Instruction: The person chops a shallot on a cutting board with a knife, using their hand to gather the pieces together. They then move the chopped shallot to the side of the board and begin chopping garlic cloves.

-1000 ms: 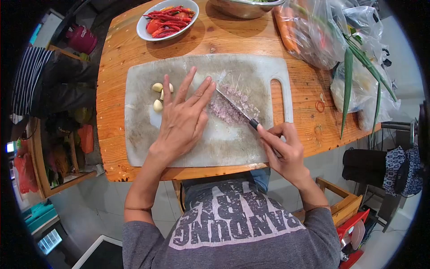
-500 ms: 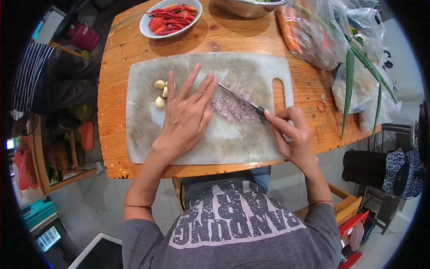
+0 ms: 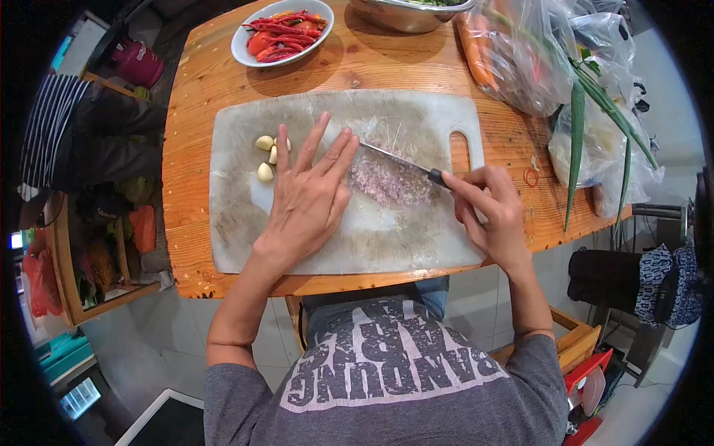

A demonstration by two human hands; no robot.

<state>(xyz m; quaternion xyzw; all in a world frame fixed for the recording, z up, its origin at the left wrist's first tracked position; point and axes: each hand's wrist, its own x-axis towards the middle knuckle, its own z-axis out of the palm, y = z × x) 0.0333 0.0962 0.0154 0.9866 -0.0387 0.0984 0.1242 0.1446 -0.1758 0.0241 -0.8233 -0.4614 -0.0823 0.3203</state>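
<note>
My left hand (image 3: 306,201) lies on the cutting board (image 3: 349,256) with its fingers spread, and a fingertip is at the knife's tip. In my right hand (image 3: 491,215) is the dark handle of a knife (image 3: 394,157). Its thin blade slants across a heap of finely chopped purple-white pieces (image 3: 390,184), apparently shallot. Several peeled garlic cloves (image 3: 265,172) sit just left of my left hand, one partly hidden by its fingers.
A white bowl of red chilies and tomatoes (image 3: 282,37) stands at the back beside a metal bowl (image 3: 409,16). Plastic bags (image 3: 513,59) with carrots, and green leaves (image 3: 576,149), lie at the right. At far left a person (image 3: 97,134) is partly visible.
The knife handle and my right hand have shifted slightly right and up, and the blade lies a little flatter. My left hand stays spread on the board.
</note>
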